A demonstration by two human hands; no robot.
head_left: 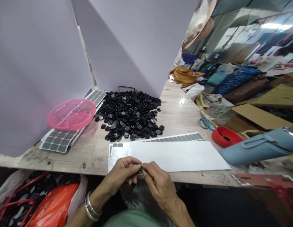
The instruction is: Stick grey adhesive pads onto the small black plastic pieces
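My left hand (126, 170) and my right hand (158, 178) meet at the table's front edge, fingertips pinched together around a small dark piece (140, 169). Fingers cover most of that piece, so its exact kind is hard to make out. Just beyond my hands lies a white sheet (179, 154), with a sheet of grey rounded-square stickers (182, 137) showing from under its far edge. Behind the sheets rises a large heap of small black plastic pieces (132, 113), some with white markings.
A pink perforated basket (71, 115) rests on sticker sheets (56, 141) at left. To the right are blue-handled scissors (205, 124), a red bowl (222, 135) and a blue bottle lying down (257, 146). Below the table, bottom left, sits a bag with an orange plastic bag (55, 205).
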